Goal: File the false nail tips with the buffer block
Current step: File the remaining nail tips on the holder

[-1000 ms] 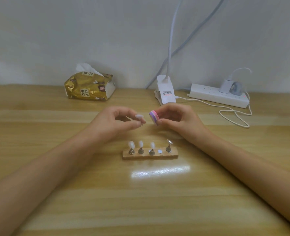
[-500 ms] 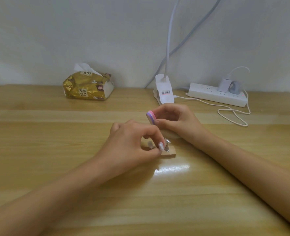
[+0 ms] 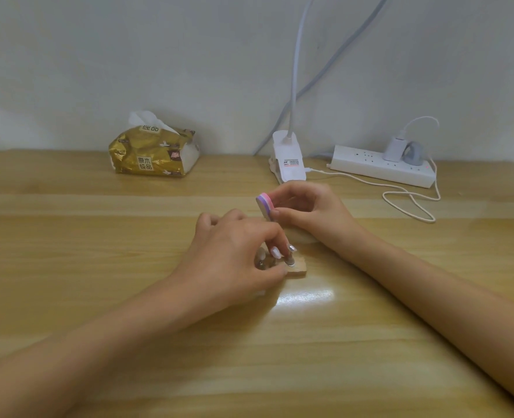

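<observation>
Covering most of the wooden holder on the bench, the left hand curls its thumb and 1 finger around a nail tip on a little peg near the holder's right end. The right hand sits just behind it and grips the pink and purple buffer block, which is up off the bench, close above the left knuckles. Back by the wall sit a gold tissue pack and a white power strip.
</observation>
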Motion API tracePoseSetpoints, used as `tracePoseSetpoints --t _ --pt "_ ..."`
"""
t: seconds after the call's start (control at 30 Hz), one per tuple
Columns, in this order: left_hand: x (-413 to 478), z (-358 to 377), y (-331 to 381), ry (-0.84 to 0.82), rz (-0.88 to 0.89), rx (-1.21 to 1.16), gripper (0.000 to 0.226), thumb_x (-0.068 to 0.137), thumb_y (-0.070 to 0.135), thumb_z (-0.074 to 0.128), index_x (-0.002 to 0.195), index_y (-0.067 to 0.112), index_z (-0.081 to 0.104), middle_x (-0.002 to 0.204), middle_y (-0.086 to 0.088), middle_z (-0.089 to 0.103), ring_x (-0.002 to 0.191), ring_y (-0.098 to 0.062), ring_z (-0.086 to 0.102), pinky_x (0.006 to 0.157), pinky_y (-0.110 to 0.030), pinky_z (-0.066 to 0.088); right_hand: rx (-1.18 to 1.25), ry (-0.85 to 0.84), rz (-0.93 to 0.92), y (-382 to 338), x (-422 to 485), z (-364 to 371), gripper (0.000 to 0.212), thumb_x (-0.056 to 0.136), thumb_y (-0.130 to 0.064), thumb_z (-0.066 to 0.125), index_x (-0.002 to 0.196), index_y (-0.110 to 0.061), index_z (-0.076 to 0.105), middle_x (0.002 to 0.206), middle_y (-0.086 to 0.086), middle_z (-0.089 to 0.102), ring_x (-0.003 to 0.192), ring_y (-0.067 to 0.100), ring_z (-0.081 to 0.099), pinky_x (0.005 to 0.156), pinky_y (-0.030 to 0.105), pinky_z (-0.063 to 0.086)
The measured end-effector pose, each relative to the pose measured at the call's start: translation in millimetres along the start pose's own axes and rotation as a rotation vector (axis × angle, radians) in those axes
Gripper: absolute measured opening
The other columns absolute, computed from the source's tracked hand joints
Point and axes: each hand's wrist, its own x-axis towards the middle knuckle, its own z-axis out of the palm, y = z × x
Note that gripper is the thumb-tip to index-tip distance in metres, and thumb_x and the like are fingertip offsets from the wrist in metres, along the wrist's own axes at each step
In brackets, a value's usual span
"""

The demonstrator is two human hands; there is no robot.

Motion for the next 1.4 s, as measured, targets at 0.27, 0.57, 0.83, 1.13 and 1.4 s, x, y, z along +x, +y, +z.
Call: tracePoseSetpoints --t 0.27,0.57,0.83,1.13,1.4 --pt "7 1 8 0.05 0.032 0.006 0.017 0.08 0.055 0.064 0.084 0.04 0.057 0.087 0.026 0.061 0.099 0.003 0.044 0.088 -0.032 0.023 -0.006 0.015 0.0 1 0 -1 0.02 0.089 0.004 0.07 0.108 0.001 0.071 0.104 0.016 0.074 0.094 0.021 0.073 0.083 0.025 0.056" --pt "11 -14 9 0.181 0.115 -0.367 0.007 0.081 0.03 0.077 0.083 0.033 0.071 0.083 0.023 0.069 0.085 0.003 0.062 0.086 -0.023 0.04 -0.008 0.01 0.002 -1 0 -1 0.019 0.087 0.009 0.068 0.1 -0.004 0.071 0.092 0.01 0.073 0.082 0.014 0.07 0.072 0.019 0.052" --pt "24 -6 -46 0.037 -0.231 -0.551 0.013 0.073 0.012 0.085 0.074 0.022 0.076 0.073 0.006 0.073 0.06 0.0 0.061 0.061 -0.017 0.049 -0.093 0.05 -0.035 1 2 1 0.022 0.084 0.0 0.076 0.105 -0.008 0.071 0.098 0.016 0.072 0.088 0.017 0.069 0.084 0.028 0.055" --pt "30 3 -51 0.047 -0.267 -0.516 0.011 0.072 0.018 0.086 0.071 0.02 0.076 0.061 0.018 0.066 0.056 0.004 0.053 0.059 -0.014 0.043 -0.195 -0.027 -0.149 -4 -4 9 0.017 0.085 -0.003 0.077 0.101 -0.003 0.072 0.097 0.007 0.074 0.089 0.019 0.071 0.085 0.041 0.059" --pt "30 4 -54 0.037 -0.256 -0.528 0.011 0.072 0.019 0.085 0.071 0.02 0.074 0.064 0.01 0.067 0.057 0.0 0.053 0.06 -0.019 0.044 -0.232 -0.016 -0.169 -1 -3 12 0.017 0.083 -0.001 0.078 0.099 -0.002 0.072 0.094 0.008 0.074 0.089 0.019 0.072 0.087 0.041 0.059"
